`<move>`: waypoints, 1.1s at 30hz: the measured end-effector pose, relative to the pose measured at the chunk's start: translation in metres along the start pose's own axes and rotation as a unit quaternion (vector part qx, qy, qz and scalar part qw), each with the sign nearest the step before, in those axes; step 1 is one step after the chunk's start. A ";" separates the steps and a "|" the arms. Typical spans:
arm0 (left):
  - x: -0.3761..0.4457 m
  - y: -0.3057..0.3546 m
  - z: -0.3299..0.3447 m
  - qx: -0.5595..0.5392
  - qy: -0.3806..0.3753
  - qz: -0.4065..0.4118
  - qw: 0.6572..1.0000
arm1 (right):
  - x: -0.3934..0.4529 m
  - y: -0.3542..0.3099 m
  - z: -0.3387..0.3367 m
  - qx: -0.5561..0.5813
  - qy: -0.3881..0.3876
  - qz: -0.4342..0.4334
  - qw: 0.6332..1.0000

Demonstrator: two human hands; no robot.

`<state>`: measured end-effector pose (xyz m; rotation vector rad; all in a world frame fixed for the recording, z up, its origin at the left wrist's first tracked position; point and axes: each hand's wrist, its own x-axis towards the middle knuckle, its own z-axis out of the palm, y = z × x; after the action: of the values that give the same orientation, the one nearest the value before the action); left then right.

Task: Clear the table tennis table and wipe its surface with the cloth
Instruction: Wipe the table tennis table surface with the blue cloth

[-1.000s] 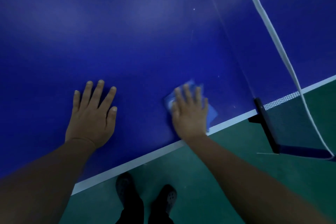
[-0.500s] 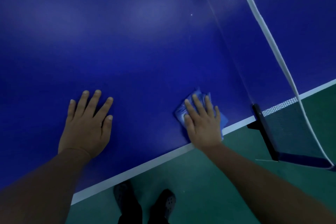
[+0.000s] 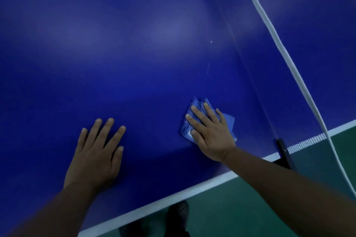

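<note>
**Hand flat on cloth, wiping near net corner**

Right hand (image 3: 209, 132) lies palm-down, fingers straight and spread, pressing the small crumpled blue cloth (image 3: 229, 121) onto the dark blue table tennis desk (image 3: 134, 54). No pinch or curl — flat palm spreads pressure so the whole cloth drags over the surface. Cloth pokes out past the fingertips and on the thumb-far side; rest is hidden under the palm.

Left hand (image 3: 96, 152) also flat, fingers straight, resting on bare desk, holding nothing. Judged: a brace, taking body weight while leaning over the edge.

Cloth sits near the white-striped near edge (image 3: 192, 192) of the desk, well left of the black net post (image 3: 283, 149) and the white-taped net (image 3: 289, 63). A tiny white speck (image 3: 211, 41) and a faint scratch mark lie further out, toward the net, not yet reached.

No loose items visible on this part of the desk, so clearing looks done here; wiping is the step in hand. Green floor (image 3: 250, 208) and dark shoes (image 3: 180, 215) below.
</note>
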<state>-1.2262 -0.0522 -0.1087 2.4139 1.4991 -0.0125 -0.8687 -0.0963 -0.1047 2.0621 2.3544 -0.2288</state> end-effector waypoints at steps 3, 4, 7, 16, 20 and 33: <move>-0.001 0.003 -0.003 0.003 0.010 -0.002 1.000 | 0.039 0.016 -0.008 0.000 -0.016 -0.015 1.000; 0.001 0.007 -0.006 -0.001 0.027 -0.009 1.000 | 0.052 0.022 -0.011 -0.001 -0.022 -0.019 1.000; 0.029 0.025 -0.020 -0.022 0.084 -0.052 0.995 | 0.094 0.042 -0.019 0.006 -0.029 -0.031 0.999; 0.230 0.071 -0.031 -0.046 0.132 -0.119 0.983 | 0.238 0.106 -0.038 0.018 -0.016 -0.098 0.995; 0.292 0.083 -0.032 -0.053 0.138 -0.186 0.971 | 0.315 0.134 -0.050 0.018 -0.004 -0.083 0.996; 0.305 0.085 -0.027 -0.039 0.113 -0.216 0.969 | 0.353 0.146 -0.048 -0.010 0.021 -0.162 0.986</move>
<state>-1.0167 0.1862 -0.1121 2.0358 2.0594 0.2299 -0.7688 0.2754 -0.1072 1.6792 2.6954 -0.1618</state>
